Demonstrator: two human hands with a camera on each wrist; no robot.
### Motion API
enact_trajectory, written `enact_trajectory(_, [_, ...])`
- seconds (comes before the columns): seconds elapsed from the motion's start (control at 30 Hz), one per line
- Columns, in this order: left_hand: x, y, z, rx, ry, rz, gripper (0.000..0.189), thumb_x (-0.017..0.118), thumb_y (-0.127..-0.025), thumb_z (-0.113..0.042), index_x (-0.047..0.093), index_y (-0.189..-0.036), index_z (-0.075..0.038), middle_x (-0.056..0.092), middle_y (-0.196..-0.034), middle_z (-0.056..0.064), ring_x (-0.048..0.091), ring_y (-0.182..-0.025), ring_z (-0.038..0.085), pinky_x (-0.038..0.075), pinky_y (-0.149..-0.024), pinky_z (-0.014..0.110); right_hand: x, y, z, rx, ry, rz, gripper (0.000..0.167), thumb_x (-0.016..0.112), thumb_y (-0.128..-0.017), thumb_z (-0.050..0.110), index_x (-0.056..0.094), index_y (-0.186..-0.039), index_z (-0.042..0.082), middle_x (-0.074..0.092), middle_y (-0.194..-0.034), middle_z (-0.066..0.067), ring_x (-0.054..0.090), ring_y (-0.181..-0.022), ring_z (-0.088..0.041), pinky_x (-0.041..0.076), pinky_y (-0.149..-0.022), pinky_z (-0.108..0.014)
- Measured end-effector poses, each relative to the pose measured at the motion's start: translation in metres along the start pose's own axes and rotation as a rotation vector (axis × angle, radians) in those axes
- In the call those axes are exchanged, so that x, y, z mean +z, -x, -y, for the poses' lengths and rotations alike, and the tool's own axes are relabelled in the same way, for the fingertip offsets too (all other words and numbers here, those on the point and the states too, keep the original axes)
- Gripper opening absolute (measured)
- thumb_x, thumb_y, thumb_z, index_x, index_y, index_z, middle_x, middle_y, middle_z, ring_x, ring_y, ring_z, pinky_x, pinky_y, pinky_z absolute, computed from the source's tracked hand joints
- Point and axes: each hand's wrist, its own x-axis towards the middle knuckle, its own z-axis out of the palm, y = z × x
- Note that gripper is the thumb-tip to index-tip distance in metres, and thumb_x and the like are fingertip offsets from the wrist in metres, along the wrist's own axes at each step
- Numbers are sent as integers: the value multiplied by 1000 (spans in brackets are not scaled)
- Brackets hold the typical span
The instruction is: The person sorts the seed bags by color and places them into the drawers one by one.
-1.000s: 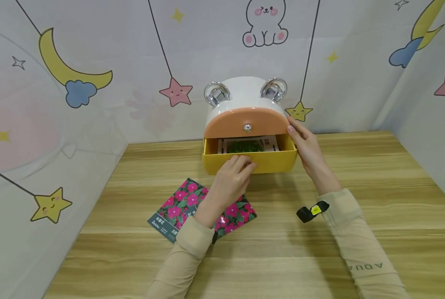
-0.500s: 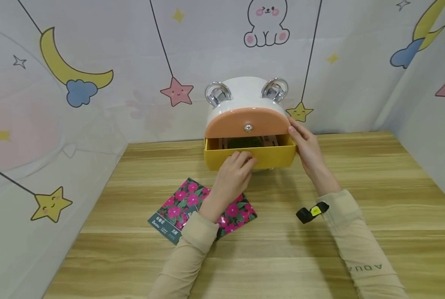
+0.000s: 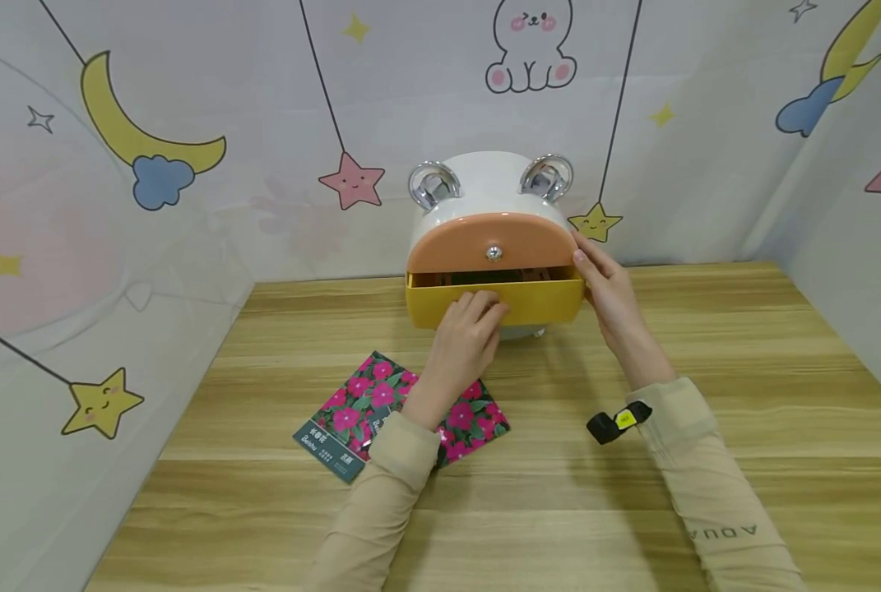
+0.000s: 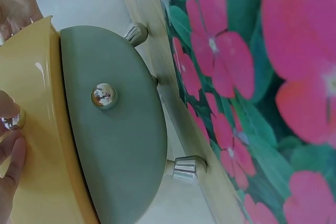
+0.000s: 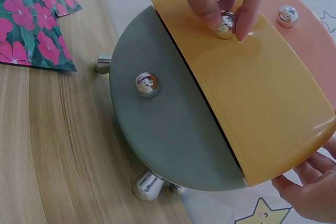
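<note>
A small round cabinet [image 3: 488,177] with a white shell, silver ears and silver feet stands at the back of the table. Its yellow middle drawer [image 3: 536,306] is pulled partly out, and green, flat items [image 3: 484,278] show dimly inside. My left hand [image 3: 464,345] pinches the drawer's silver knob [image 5: 224,27] between thumb and fingers. Against the cabinet's right side rests my right hand [image 3: 609,292], its fingers fairly straight. Above and below the yellow drawer are an orange front [image 3: 455,238] and a grey-green front [image 5: 168,124], each with a silver knob.
Two overlapping packets with pink flowers, a left one [image 3: 347,415] and a right one [image 3: 473,419], lie on the wooden table [image 3: 262,526] by my left wrist. A patterned curtain [image 3: 277,82] hangs just behind the cabinet. A black strap [image 3: 618,421] hangs at my right cuff.
The yellow drawer has slid further back into the cabinet, with my left hand moving along on its knob. Less of the inside shows. My right hand has stayed at the cabinet's side.
</note>
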Motion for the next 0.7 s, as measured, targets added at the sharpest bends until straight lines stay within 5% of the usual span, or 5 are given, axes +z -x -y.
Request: enact_trajectory(0.7, [16, -6, 5, -68, 17, -53, 18, 60, -88, -4, 67, -105, -9, 60, -109, 4, 54, -88, 19, 47, -68, 25, 1, 0, 0, -10, -9, 3, 52, 51, -97, 37, 40, -147, 26, 29, -158, 3, 25, -147, -20, 18, -122, -47])
